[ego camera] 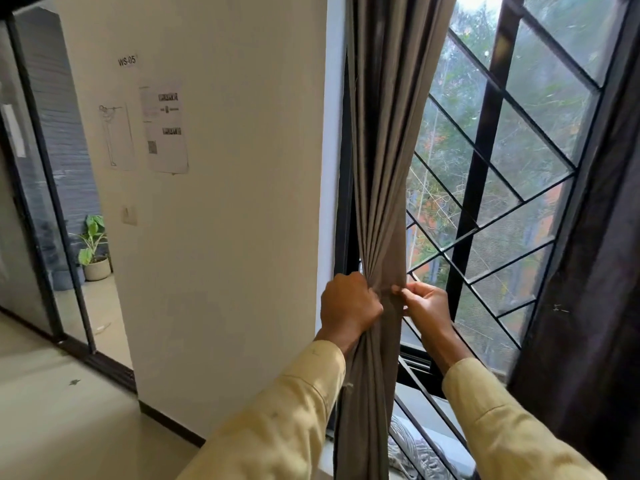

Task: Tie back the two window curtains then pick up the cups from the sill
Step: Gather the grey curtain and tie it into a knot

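Left hand (pixel 349 306), right hand (pixel 427 306) around curtain (pixel 381 168)

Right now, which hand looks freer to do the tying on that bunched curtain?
Probably the right hand: it only pinches the edge of the curtain, while the left hand grips the whole bunch together.

To your left you have a cream wall (pixel 225 254) with taped papers (pixel 166 133) and a switch (pixel 129 215), and a potted plant (pixel 92 249) beyond the sliding door (pixel 38 188).

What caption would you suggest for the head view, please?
Left hand grips the gathered grey curtain, right hand pinches its edge, beside the grilled window; dark curtain hangs loose.
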